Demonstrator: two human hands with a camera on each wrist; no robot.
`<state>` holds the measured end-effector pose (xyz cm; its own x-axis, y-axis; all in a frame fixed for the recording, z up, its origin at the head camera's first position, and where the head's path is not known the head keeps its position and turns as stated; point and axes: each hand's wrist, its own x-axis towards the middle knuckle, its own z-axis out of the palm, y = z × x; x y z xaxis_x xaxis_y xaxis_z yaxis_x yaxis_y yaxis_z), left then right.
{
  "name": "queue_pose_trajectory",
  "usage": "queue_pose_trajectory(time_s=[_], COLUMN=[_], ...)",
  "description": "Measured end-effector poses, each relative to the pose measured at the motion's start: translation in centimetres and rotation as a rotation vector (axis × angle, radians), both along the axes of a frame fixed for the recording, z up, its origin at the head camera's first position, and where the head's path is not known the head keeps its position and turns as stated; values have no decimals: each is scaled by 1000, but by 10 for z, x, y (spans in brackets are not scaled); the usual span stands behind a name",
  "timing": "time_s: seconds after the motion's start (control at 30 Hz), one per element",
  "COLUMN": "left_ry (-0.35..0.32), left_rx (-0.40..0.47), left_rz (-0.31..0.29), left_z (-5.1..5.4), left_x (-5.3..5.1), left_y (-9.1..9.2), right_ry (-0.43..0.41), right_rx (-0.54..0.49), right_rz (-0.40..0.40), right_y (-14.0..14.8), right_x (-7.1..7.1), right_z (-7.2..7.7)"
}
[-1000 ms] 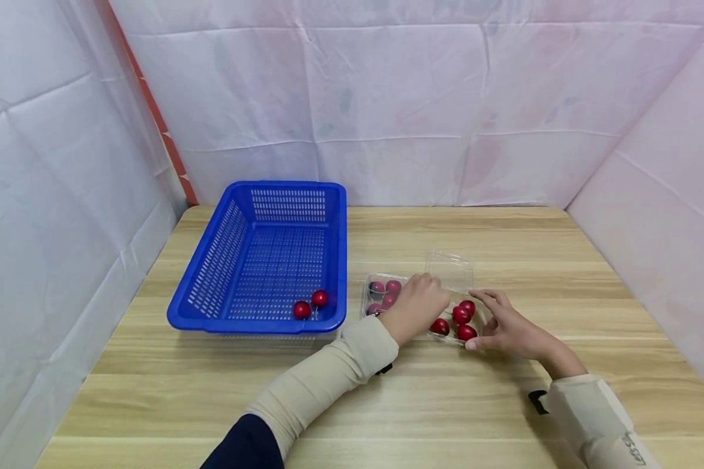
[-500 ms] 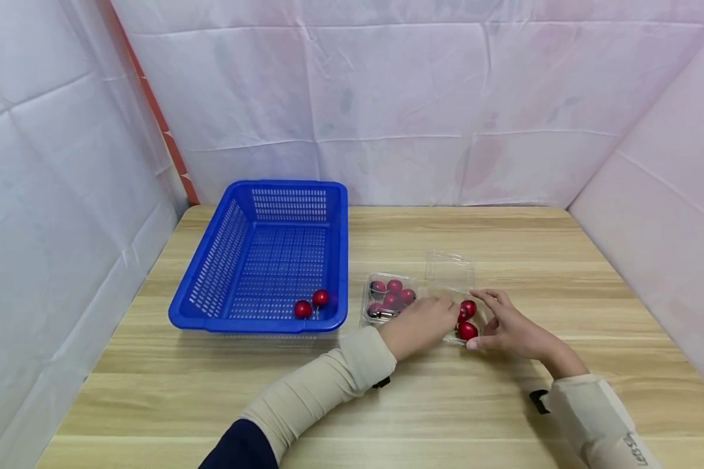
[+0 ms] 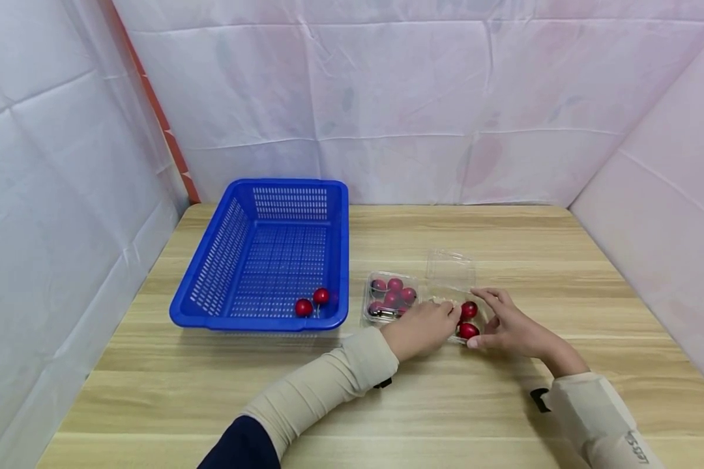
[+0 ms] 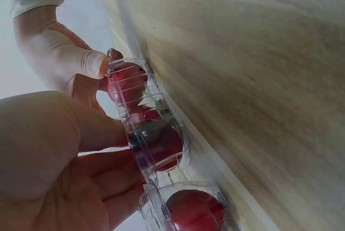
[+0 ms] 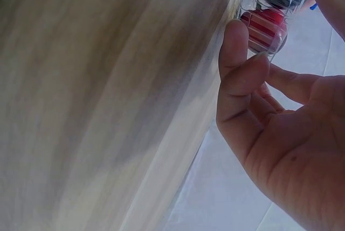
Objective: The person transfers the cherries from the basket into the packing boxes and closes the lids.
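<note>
A clear plastic box (image 3: 453,339) with several red cherries (image 3: 468,332) lies with its lid (image 3: 450,268) folded back. My right hand (image 3: 513,329) holds its right end, thumb at the near corner and fingers at the far one. From the left, my left hand (image 3: 425,327) reaches into the box among the cherries. In the left wrist view, my left thumb sits beside a dark red cherry (image 4: 161,144); the fingertips are hidden, so a grip cannot be told. In the right wrist view, a striped-looking red cherry (image 5: 265,28) shows through the plastic near my right fingers.
A second clear box (image 3: 366,296) of cherries stands just left, partly behind my left hand. Further left is a blue basket (image 3: 264,324) with two cherries (image 3: 312,302) at its near right corner. White cloth (image 3: 387,117) walls surround the wooden table (image 3: 504,404).
My left hand has moved right and lower into the open box, uncovering more of the left box and covering some cherries. My right hand stays at the box's right end.
</note>
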<state>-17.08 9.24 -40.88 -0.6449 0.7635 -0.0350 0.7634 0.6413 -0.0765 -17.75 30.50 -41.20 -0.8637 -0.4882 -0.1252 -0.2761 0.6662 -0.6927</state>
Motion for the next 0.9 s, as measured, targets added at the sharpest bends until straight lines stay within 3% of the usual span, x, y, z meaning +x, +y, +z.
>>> queue_pose_trajectory(time_s=[0.17,0.47,0.63,0.9], left_ry=[-99,-162,-149,-60], left_rx=[-12,-40,-48,-9], left_rz=[38,81,69,36], left_z=[1,1,2,6], left_x=[1,2,2,3], left_y=[3,5,5,1], right_ry=[4,6,-1,-5], right_rx=[1,6,5,22], right_rz=[4,9,8,9], right_y=[0,0,0,0], right_x=[0,0,0,0], right_z=[1,0,1,3])
